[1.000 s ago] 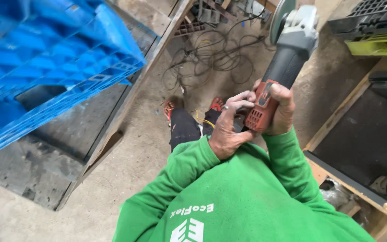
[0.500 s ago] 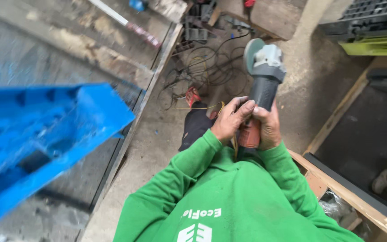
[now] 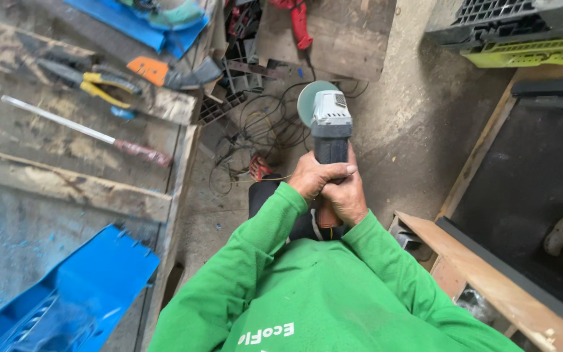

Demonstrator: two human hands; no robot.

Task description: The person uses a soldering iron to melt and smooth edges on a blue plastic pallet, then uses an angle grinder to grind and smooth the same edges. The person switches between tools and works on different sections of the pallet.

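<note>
I hold an angle grinder (image 3: 329, 124) upright in front of my chest, its grey head and round disc pointing away from me. My left hand (image 3: 317, 178) wraps across the dark body of the grinder. Under it, my right hand (image 3: 346, 199) closes around the same body, near the reddish rear end. Both arms are in green sleeves. A worn wooden workbench (image 3: 66, 176) lies to my left.
On the bench lie yellow-handled pliers (image 3: 92, 81), a long metal rod with a reddish handle (image 3: 86, 132) and an orange-handled tool (image 3: 164, 73). A blue plastic crate (image 3: 66, 300) sits bottom left. Tangled cables (image 3: 255, 130) cover the concrete floor. A wooden frame (image 3: 490, 274) stands at right.
The view has swung toward the bench, so the blue crate slid down to the bottom left. The grinder has turned upright, and both hands now grip its body closer together.
</note>
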